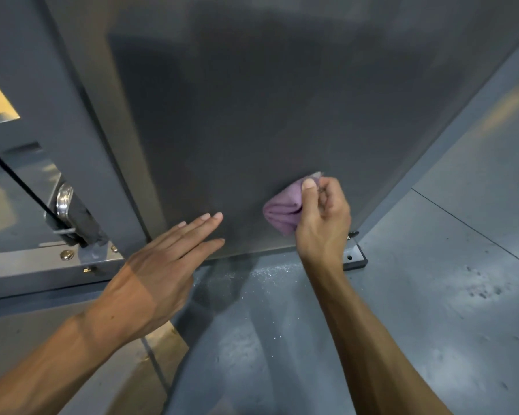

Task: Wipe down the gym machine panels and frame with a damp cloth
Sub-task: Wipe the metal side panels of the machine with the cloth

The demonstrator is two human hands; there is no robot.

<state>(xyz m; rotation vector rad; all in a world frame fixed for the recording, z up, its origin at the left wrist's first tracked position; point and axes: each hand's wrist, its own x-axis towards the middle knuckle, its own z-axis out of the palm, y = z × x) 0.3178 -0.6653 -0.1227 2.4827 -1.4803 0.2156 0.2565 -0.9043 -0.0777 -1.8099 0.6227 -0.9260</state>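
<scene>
A large dark grey machine panel (252, 115) fills the upper middle of the view and runs down to the floor. My right hand (322, 223) grips a bunched purple cloth (282, 209) and holds it against the panel's lower right part. My left hand (159, 265) lies with straight fingers at the panel's lower left corner, fingertips on or just over its surface. A lighter grey frame post (81, 115) runs along the panel's left edge.
At left a black cable (15, 178) runs down to a chrome pulley (63, 200) on the bolted base rail (42, 265). A foot plate (355, 259) sits under the panel's right corner. Grey floor (417, 295) with white specks and scuffs spreads below and right.
</scene>
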